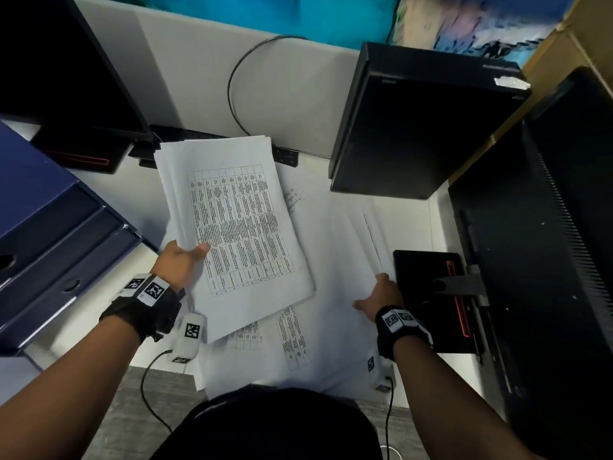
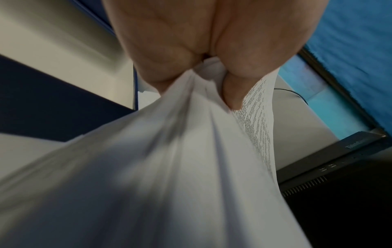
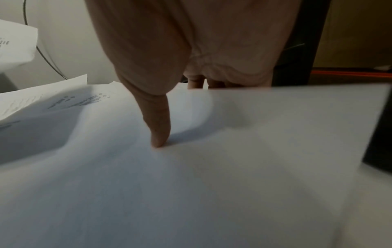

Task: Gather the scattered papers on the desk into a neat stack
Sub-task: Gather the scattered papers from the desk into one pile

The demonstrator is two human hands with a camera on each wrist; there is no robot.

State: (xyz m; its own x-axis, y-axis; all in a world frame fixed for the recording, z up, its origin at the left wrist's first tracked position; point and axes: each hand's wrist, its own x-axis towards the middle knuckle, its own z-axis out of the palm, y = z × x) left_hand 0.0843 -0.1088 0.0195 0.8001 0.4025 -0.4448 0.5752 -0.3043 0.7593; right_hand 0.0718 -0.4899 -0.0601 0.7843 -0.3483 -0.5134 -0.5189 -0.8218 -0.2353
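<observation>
The left hand [image 1: 180, 260] grips a sheaf of papers [image 1: 232, 227] by its near left edge, thumb on top over the printed table and fingers curled underneath; the left wrist view shows the sheets bunched and creased in that pinch [image 2: 191, 70]. The sheaf is lifted and tilted, its far end pointing to about 12 o'clock, over the middle of the white desk [image 1: 126, 200]. More loose sheets [image 1: 331, 260] lie spread beneath it and out toward 3 o'clock, some overhanging the desk's near edge at 6 o'clock. The right hand [image 1: 381, 295] holds the right edge of one blank sheet [image 3: 233, 151]: its thumb presses down on top while the fingers tuck under the far edge. A blue file box [image 1: 49, 234] stands at 9 o'clock, a black computer case [image 1: 414, 127] at 2 o'clock, and a black monitor stand [image 1: 431, 293] just beside the right hand.
</observation>
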